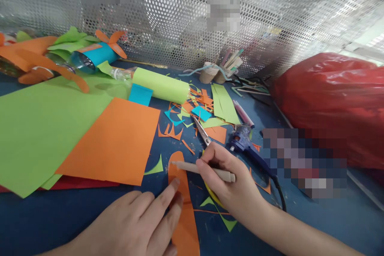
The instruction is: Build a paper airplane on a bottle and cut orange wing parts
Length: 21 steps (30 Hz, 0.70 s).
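In my right hand (225, 172) is a pale grey felt-tip pen (189, 167), gripped between thumb and fingers. Its tip meets the rounded far end of an orange paper strip (184, 216). My left hand (144, 220) lies on that strip with fingers stretched out, pressing it against the blue table (120, 212). Partly hidden beneath my right hand are scissors (201, 130), blades pointing away, with a yellow handle edge showing. Green paper offcuts (223, 214) lie around the right wrist.
Left are a green sheet (54, 128) and an orange sheet (114, 140). Behind lies a green-wrapped bottle (162, 84) near a blue-wrapped bottle (99, 56). A corded glue gun (246, 144) and red plastic bag (327, 104) are right. Cups (208, 73) of brushes stand by a perforated metal screen (168, 16).
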Each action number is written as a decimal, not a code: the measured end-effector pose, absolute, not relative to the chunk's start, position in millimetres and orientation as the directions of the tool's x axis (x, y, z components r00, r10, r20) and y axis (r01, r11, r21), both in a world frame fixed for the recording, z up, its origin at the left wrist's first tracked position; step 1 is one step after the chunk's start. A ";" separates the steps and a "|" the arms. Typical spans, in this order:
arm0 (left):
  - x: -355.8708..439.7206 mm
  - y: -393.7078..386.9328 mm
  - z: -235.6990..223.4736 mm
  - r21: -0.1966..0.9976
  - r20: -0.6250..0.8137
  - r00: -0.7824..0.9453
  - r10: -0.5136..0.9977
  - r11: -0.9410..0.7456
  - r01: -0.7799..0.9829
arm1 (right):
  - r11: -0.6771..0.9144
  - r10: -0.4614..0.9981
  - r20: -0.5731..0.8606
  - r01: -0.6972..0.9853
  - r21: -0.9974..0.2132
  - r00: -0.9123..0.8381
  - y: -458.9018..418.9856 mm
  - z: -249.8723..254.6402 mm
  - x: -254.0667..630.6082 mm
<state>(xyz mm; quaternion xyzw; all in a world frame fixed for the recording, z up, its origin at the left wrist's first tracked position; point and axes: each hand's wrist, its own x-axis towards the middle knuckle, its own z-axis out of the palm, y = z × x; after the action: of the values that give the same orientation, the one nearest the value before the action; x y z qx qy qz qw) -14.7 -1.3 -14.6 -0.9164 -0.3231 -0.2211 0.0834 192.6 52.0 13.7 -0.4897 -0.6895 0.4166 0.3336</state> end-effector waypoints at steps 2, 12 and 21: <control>-14.5 -0.4 -14.7 -0.012 0.459 0.694 0.555 -0.777 0.630 | 0.166 0.957 0.047 0.410 -0.897 -0.286 51.9 14.8 192.5; -17.3 0.0 -14.2 -0.048 0.436 0.734 0.520 -0.801 0.596 | 0.201 0.969 0.105 0.462 -0.864 -0.224 52.1 20.5 193.6; -17.5 0.8 -15.7 -0.061 0.430 0.743 0.513 -0.804 0.591 | 0.184 0.972 0.093 0.453 -0.872 -0.215 51.6 25.5 199.5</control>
<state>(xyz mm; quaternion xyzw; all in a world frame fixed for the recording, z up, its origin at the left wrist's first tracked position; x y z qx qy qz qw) -17.5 0.8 -15.7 -0.9284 -0.2974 -0.2004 0.0969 199.5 51.6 25.5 -0.5199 -0.6852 0.3714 0.3496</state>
